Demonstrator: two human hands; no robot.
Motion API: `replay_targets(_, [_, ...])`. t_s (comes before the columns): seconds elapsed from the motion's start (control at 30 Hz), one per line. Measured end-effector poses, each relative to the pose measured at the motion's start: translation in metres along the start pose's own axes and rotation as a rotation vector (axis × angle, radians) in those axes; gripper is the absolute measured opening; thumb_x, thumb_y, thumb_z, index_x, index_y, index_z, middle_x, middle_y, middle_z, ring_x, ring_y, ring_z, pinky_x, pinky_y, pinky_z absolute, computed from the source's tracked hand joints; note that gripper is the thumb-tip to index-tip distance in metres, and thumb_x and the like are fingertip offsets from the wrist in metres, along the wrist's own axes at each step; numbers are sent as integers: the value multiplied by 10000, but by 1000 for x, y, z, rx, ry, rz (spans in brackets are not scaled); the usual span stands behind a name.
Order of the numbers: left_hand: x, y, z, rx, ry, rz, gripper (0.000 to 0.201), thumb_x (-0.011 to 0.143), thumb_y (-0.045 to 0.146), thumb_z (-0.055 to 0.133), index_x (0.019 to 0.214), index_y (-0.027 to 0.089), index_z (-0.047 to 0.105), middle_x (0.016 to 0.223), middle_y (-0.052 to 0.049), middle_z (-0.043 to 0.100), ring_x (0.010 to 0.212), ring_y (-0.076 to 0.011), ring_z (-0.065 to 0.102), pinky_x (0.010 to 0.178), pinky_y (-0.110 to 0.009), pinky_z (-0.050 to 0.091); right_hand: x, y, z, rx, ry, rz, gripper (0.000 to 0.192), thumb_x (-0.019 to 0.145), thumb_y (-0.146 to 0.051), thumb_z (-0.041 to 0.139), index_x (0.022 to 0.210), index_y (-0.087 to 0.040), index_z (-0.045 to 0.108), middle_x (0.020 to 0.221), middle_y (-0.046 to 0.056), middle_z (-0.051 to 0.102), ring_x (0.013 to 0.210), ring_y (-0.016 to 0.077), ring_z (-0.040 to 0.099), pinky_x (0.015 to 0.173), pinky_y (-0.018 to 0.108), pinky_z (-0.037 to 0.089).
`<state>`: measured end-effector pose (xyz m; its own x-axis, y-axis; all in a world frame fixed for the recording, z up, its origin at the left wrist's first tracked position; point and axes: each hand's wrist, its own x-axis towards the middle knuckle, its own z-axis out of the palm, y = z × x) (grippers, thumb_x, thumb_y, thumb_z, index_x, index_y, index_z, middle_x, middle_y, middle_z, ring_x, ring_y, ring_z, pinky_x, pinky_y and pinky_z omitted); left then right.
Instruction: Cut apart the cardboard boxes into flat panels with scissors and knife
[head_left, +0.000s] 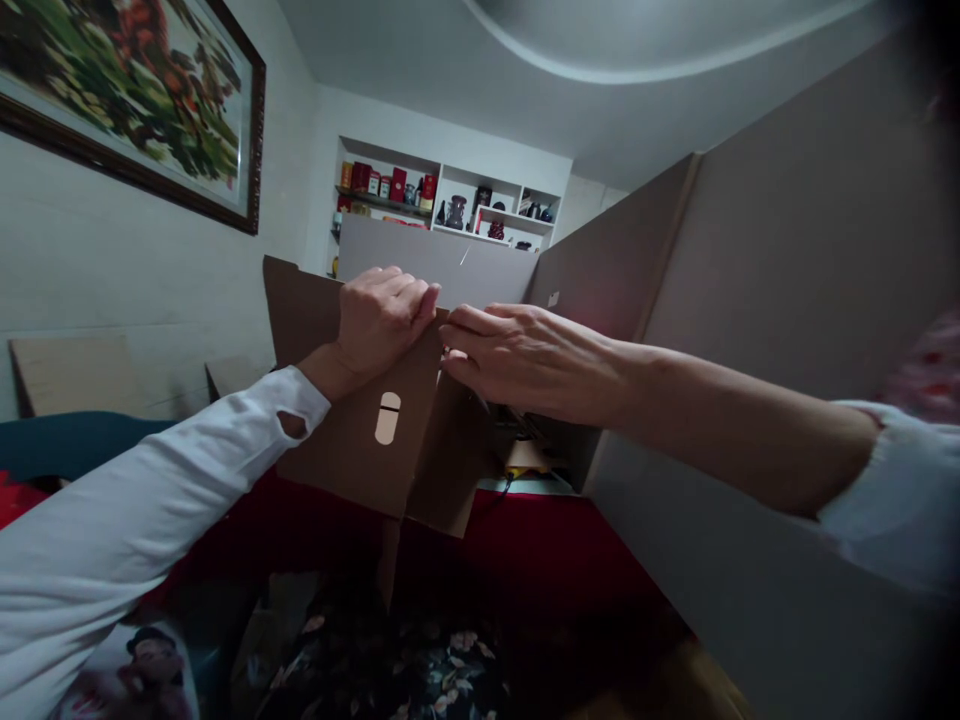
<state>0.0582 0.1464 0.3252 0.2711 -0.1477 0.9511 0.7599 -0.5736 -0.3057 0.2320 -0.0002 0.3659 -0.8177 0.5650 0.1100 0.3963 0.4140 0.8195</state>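
Where left hand and right hand grasp, brown cardboard bends sharply.

White left sleeve with a slit cuff, white right sleeve, bare fingers

We get dim, cool light, seemingly from above, gleaming palely along the curved white ceiling strip. Shadow darkens the right face of the brown cardboard box, and the dark red cloth fades nearly to black nearer us. At right, the white cloth sleeve looks soft beside black vignetting.
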Motion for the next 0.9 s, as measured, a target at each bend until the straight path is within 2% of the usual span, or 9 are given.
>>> replay_targets(0.13, [-2,-3,-1,2,-3,-33,441,1046,445,230,642,269,252,591,-23,411,624,-218,366,610,-399,228,-6,-3,-8,9,-59,42,350,1054,-51,340,1045,-169,670,1251,90,657,1301,251,490,1000,410,423])
replay_targets(0.3, [-6,-10,-1,6,-2,-69,446,1038,473,204,640,272,198,576,-24,383,611,-220,335,598,-400,213,-29,-18,-7,-58,-64,95,383,1042,-36,301,1131,-146,657,1321,146,649,1318,299,514,984,469,466])
replay_targets(0.43, [-8,-14,1,4,13,-78,445,1033,445,259,630,258,223,582,-12,366,607,-205,323,610,-385,208,-56,-26,6,3,83,140,348,995,-34,381,1228,-159,607,1475,161,565,1361,330,488,1006,518,483])
replay_targets(0.53, [-10,-17,3,16,52,-64,449,1036,439,267,628,252,238,570,-11,358,587,-202,327,598,-382,205,-71,-34,16,304,212,286,505,898,-4,442,1370,-175,499,1450,150,587,1263,276,577,915,402,545])
replay_targets(0.63, [-11,-19,4,35,74,-44,457,1038,449,273,624,255,252,560,-21,391,573,-208,352,579,-386,204,-75,-54,35,741,322,523,727,672,61,451,1362,-169,450,1189,93,710,902,180,685,771,284,533])
replay_targets(0.7, [-12,-20,4,64,86,-25,455,1036,425,299,615,254,285,559,-28,426,566,-209,389,572,-387,211,-70,-72,55,1005,331,664,603,606,71,419,1139,-181,544,1046,54,733,787,153,659,733,262,486])
replay_targets(0.77, [-12,-21,5,108,109,-2,446,1034,384,319,608,251,328,562,-33,461,562,-209,434,567,-386,230,-63,-88,80,1346,280,862,410,571,58,413,853,-192,573,745,-4,686,637,136,586,624,234,413])
replay_targets(0.8, [-13,-22,6,129,122,11,445,1032,374,326,605,250,347,561,-34,474,559,-209,450,564,-384,241,-60,-94,91,1578,259,970,389,546,49,409,801,-192,577,673,-21,654,584,126,553,579,223,381])
replay_targets(0.9, [-14,-23,6,158,144,38,447,1033,365,326,605,248,379,560,-35,501,550,-204,466,552,-376,255,-58,-105,117,1873,192,1056,241,547,-44,427,675,-183,575,560,-11,605,498,126,528,458,197,310])
